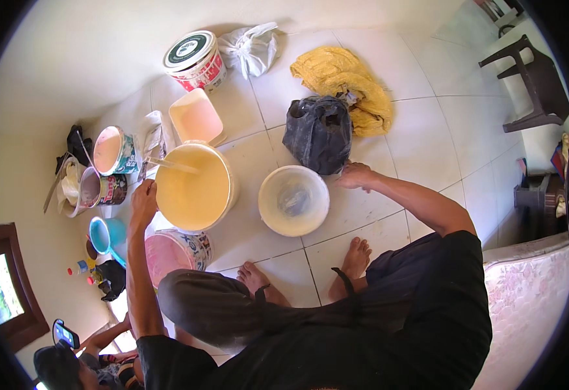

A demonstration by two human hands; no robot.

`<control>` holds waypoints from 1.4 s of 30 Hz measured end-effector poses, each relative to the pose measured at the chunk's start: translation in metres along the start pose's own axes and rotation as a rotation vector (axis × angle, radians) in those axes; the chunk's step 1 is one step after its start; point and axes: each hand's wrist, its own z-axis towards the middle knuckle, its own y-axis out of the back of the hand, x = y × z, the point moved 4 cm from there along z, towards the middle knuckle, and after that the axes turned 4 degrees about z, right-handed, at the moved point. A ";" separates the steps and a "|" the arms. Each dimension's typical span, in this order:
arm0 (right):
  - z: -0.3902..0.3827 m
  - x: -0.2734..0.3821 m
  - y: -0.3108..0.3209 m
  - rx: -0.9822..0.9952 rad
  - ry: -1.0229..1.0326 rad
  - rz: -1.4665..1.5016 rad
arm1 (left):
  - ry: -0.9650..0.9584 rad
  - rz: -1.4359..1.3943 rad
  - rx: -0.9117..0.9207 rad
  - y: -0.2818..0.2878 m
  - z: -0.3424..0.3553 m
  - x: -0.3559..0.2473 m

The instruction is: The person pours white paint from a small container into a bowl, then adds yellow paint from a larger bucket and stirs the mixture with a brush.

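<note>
A large bucket of creamy yellow paint [190,195] stands in front of me on the left, with a pale stick [174,166] leaning in it. My left hand [144,198] is closed beside its left rim; a dark, narrow piece shows just above the fingers, too small to name. My right hand [357,177] has its fingers bent at the lower corner of a black plastic bag [317,133], gripping its edge. The bag's top gapes and pale dust marks its sides. Between bag and bucket sits a whitish bowl [293,200] with greyish residue in its bottom.
A crumpled yellow sack [343,78] lies behind the bag. Around the bucket are a pink-stained square tub [196,116], a lidded pail [196,62], a pink-coated bucket [170,253] and a turquoise pail [105,234]. A person [70,364] with a phone sits lower left.
</note>
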 end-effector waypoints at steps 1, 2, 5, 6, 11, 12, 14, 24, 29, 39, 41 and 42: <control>0.004 -0.002 -0.003 -0.058 -0.087 0.167 | -0.051 0.082 -0.023 0.002 -0.001 0.007; 0.008 -0.002 -0.005 -0.099 -0.137 0.309 | -0.047 0.048 -0.013 -0.003 0.001 0.014; 0.025 -0.021 -0.025 -0.224 -0.205 0.726 | 0.025 0.018 0.045 0.000 0.003 -0.003; 0.034 -0.026 -0.030 -0.263 -0.223 0.785 | 0.053 0.027 0.040 0.002 0.001 -0.015; 0.046 -0.019 -0.032 -0.372 -0.286 0.866 | 0.064 0.090 0.006 0.007 -0.005 -0.023; 0.048 -0.019 -0.031 -0.388 -0.299 0.856 | 0.068 0.079 0.004 0.007 -0.006 -0.023; 0.056 -0.017 -0.025 -0.363 -0.246 0.813 | 0.075 0.057 0.000 0.008 -0.008 -0.023; 0.096 0.009 0.014 -0.348 -0.255 0.864 | 0.125 0.112 0.020 0.013 -0.011 -0.037; 0.129 0.029 0.035 -0.495 -0.230 0.878 | 0.143 0.115 0.009 0.013 -0.012 -0.036; 0.190 0.035 0.049 -0.863 -0.319 0.892 | 0.209 0.043 0.017 0.012 -0.011 -0.034; 0.195 0.008 0.025 -1.206 -0.411 0.727 | 0.169 0.055 0.035 0.005 -0.001 -0.052; 0.201 0.023 0.013 -1.034 -0.327 0.767 | 0.181 0.070 0.017 0.004 -0.007 -0.042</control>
